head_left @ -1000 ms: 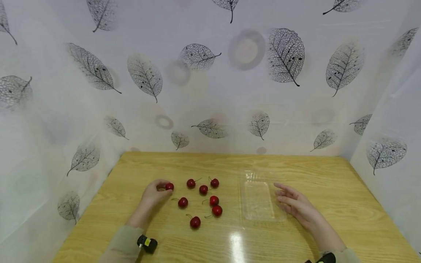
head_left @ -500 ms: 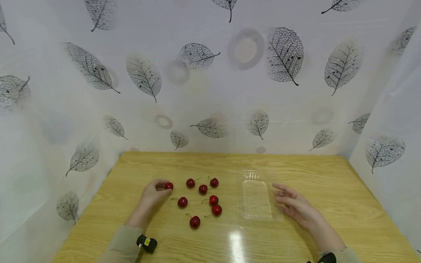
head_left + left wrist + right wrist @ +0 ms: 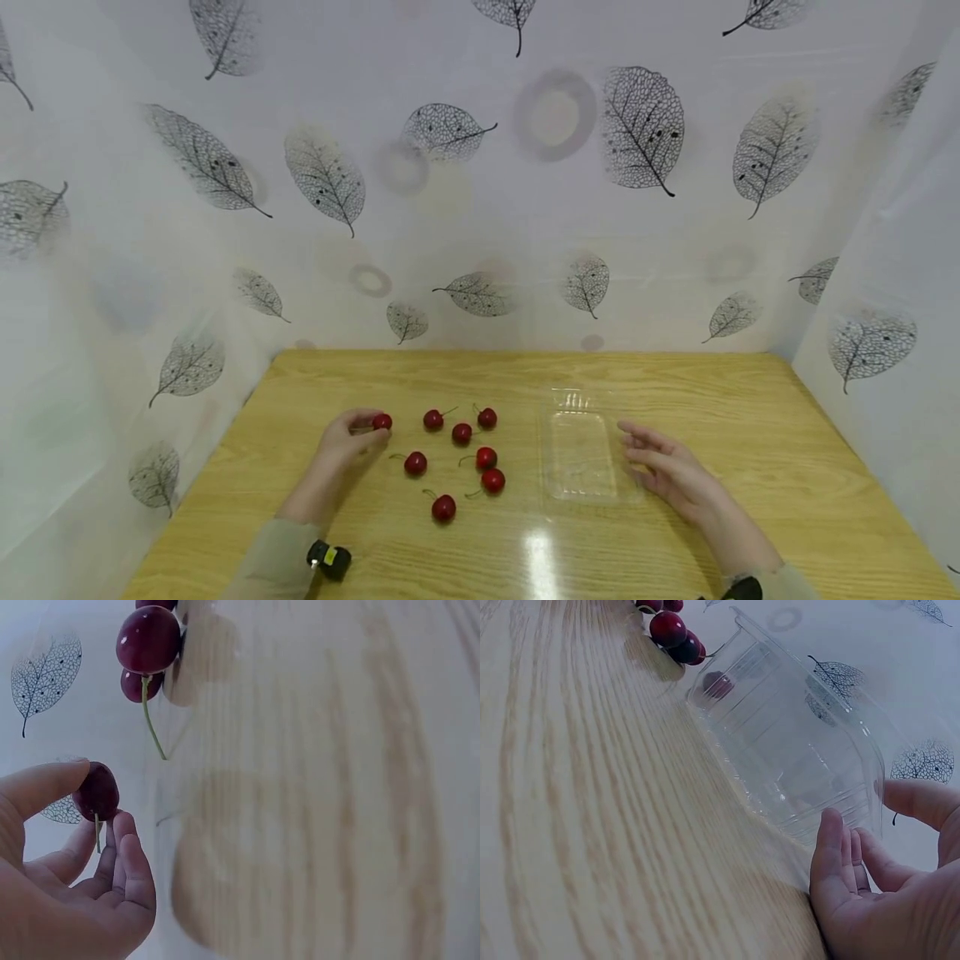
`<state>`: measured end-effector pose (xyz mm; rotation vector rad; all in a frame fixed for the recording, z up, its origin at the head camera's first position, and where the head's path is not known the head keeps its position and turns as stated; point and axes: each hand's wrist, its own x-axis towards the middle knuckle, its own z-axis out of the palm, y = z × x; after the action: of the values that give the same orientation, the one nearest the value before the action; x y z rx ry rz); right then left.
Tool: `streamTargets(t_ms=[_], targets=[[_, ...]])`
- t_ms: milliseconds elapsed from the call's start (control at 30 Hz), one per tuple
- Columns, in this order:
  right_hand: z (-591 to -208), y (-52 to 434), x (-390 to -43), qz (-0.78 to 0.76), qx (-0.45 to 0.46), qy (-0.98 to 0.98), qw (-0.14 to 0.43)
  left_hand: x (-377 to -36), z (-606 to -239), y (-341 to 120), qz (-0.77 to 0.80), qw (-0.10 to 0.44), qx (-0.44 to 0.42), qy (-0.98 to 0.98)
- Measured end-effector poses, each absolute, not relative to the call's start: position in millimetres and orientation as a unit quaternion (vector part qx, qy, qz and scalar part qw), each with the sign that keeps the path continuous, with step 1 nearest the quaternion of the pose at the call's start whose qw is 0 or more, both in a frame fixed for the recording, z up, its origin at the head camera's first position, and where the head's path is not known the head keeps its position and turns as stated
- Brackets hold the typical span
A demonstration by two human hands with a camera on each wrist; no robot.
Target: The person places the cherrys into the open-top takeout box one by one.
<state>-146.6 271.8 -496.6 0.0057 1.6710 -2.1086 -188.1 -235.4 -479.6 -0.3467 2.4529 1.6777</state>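
Unmoved, L hand still pinches cherry at fingertips.

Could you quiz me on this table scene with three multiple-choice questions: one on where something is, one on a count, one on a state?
1. Where is the clear plastic tray?
A. beside the right hand
B. beside the left hand
C. on the cherries

2. How many cherries are in the head view?
A. five
B. eight
C. twelve

3. What is the left hand doing?
A. lying flat
B. pinching a cherry
C. lifting the tray

A: the tray lies at the right hand's fingertips.
B: seven lie loose on the table, one is held.
B: thumb and fingers pinch it.
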Motion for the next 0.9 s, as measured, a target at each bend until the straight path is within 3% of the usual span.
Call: streamTargets(t_ms=[900], targets=[[-497.4,264.9,-143.9,-0.736,0.015,0.645,0.206,-179.4,-445.6,-182.8,0.554,0.092,-0.018,0.827]])
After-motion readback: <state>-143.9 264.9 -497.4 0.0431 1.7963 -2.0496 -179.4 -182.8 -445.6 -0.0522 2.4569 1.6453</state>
